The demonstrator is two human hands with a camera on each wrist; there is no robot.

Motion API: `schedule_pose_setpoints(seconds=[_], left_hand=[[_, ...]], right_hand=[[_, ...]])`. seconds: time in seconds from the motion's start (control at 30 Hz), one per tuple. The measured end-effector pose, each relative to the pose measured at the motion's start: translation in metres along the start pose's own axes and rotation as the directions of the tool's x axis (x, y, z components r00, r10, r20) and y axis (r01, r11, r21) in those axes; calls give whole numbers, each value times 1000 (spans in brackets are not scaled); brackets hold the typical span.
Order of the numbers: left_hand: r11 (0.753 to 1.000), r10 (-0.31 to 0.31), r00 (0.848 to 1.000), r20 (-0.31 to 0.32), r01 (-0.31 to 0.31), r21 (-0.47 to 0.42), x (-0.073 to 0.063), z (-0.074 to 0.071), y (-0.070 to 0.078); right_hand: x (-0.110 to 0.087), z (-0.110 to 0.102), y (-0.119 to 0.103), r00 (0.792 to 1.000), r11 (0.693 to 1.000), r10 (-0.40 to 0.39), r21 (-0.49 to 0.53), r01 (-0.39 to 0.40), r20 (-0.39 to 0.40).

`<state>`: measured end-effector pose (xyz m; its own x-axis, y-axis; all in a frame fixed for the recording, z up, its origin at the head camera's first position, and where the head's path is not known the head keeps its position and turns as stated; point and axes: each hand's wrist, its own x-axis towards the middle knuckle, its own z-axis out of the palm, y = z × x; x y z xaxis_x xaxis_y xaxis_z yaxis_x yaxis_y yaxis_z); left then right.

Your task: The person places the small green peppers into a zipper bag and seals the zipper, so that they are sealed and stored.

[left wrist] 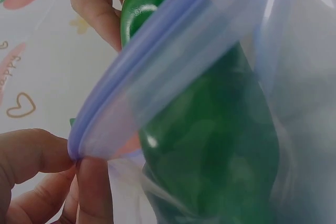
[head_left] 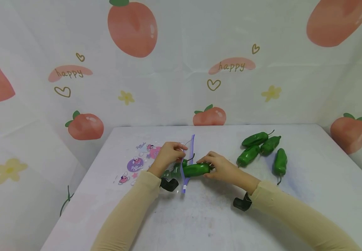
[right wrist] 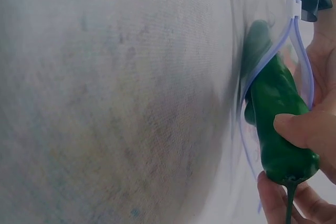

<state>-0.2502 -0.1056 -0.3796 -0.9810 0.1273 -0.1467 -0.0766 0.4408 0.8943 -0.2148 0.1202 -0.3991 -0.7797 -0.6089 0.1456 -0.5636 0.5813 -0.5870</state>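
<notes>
A clear zip bag with a purple rim [head_left: 192,146] and pink and purple cartoon prints lies on the table, its mouth facing right. My left hand [head_left: 168,157] pinches the rim at the bag's far side; in the left wrist view, thumb and finger meet on the purple strip [left wrist: 84,114]. A glossy green pepper [head_left: 196,170] is partway through the mouth, gripped near its stem end by my right hand [head_left: 224,169]. The right wrist view shows the thumb [right wrist: 294,129] on its side, stem pointing outward. Behind the plastic is another green pepper [right wrist: 257,43].
Several green peppers [head_left: 254,139] lie at the back right of the white table [head_left: 206,223], one [head_left: 280,162] a little apart. A white slider [head_left: 184,187] sits at the rim's near end. A peach-print cloth [head_left: 168,87] hangs behind the table.
</notes>
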Motion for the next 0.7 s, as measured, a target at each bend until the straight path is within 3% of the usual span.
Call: schedule_pose_setpoints(seconds=[0.7], left_hand=[[1000,-7,1000,-3,7,-21,0,2,0]], right_hand=[[4,3,0,1000,998,6,57,-7,18]])
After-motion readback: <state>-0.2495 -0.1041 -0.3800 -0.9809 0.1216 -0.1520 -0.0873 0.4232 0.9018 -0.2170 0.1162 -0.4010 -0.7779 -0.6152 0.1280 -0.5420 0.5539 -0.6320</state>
